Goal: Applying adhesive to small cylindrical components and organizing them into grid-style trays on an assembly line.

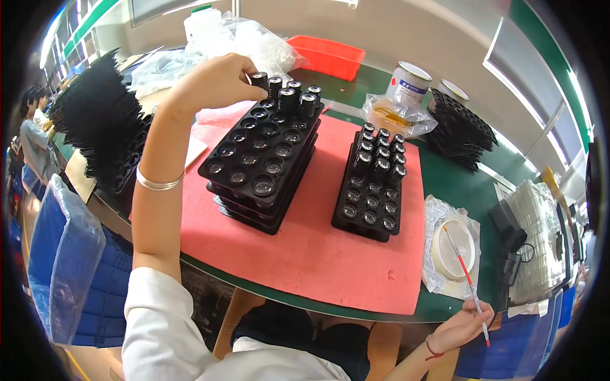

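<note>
My left hand (234, 81) reaches to the far left corner of a stack of black trays (257, 162), its fingers closed round a black cylindrical part (259, 80) with a shiny top. Several more such cylinders stand upright at that far end; the nearer round pockets hold clear, glassy discs. At the lower right my right hand (469, 325) grips a thin brush (464, 267) with a red section on its handle. The brush tip lies over a round white dish (438, 249). Right of the stack, a narrower black tray (362, 220) carries several black cylinders in its far rows.
A pink mat (305, 273) covers the green table. Behind stand a red bin (327, 57), a paint can (408, 82) and a bag (395, 116) with yellowish contents. Stacked black trays rise at left (98, 120) and right (462, 127). Blue crates (95, 286) flank the table.
</note>
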The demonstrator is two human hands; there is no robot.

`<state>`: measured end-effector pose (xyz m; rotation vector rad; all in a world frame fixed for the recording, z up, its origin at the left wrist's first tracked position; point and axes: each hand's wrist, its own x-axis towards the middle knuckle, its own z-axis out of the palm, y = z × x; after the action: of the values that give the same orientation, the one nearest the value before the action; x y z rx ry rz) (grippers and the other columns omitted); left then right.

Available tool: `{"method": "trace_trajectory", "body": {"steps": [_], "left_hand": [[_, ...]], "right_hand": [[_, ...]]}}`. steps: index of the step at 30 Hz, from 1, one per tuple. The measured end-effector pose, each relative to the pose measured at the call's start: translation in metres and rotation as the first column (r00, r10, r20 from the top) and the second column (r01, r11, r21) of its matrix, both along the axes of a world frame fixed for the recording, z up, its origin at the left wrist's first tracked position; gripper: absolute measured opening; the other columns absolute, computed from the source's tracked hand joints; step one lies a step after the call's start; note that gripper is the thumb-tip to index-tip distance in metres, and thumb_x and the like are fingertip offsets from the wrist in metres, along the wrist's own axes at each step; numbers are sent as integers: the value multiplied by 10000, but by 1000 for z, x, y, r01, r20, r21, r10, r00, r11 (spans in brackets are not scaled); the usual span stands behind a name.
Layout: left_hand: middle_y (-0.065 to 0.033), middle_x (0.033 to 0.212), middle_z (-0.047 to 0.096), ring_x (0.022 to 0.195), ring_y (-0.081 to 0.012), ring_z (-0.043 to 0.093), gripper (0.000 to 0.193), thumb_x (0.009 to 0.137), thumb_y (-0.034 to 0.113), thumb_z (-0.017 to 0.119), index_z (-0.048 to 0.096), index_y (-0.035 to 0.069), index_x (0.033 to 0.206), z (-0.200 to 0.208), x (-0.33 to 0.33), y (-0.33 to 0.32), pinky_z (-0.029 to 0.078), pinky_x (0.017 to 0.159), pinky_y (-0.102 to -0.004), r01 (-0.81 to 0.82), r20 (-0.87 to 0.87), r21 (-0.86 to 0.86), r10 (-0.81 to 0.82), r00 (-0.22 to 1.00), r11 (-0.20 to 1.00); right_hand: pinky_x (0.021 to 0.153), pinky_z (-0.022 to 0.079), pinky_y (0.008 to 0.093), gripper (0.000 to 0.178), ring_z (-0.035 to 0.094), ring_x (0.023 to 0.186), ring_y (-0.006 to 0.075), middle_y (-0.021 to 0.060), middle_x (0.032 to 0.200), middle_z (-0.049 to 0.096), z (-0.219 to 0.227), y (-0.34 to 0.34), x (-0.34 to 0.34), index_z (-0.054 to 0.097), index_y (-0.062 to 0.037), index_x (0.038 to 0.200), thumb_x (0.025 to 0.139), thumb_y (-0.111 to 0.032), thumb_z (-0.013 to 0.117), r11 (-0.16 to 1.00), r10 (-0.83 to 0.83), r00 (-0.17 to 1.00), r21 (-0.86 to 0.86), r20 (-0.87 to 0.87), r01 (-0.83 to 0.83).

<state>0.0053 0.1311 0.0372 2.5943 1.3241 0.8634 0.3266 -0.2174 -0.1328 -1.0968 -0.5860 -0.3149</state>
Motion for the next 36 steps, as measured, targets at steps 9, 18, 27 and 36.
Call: {"method": "trace_trajectory", "body": {"steps": [9,18,27,36], "left_hand": [[-168,745,629,706,-256,606,413,643,337,715,651,-11,855,-8,11,16,472,665,-317,-77,-205,-122,50,977,990],[-178,775,637,758,-303,618,455,660,402,687,648,9,887,-11,12,1,473,713,-346,-149,-156,42,154,976,988],[-134,927,594,816,-277,572,194,768,122,594,561,27,934,-22,85,-131,447,719,-359,297,0,326,-314,949,897],[-399,1330,132,1247,-528,170,607,783,174,551,280,-59,1273,-100,125,-126,208,1041,-499,360,151,-125,-341,928,925]], "right_hand": [[641,297,260,271,338,702,131,28,752,348,-1,0,0,420,-45,805,956,-266,376,1000,-10,1000,4,8,10],[637,289,258,261,336,700,130,33,751,353,-2,0,-1,419,-41,811,955,-254,374,1000,-13,1000,10,17,12],[674,312,275,231,362,711,129,36,778,375,-9,-6,5,427,-48,813,935,-241,398,999,-48,998,-22,43,49],[595,326,275,297,388,621,142,62,651,417,-5,-1,3,462,-12,774,940,-242,374,994,-107,988,5,107,107]]}}
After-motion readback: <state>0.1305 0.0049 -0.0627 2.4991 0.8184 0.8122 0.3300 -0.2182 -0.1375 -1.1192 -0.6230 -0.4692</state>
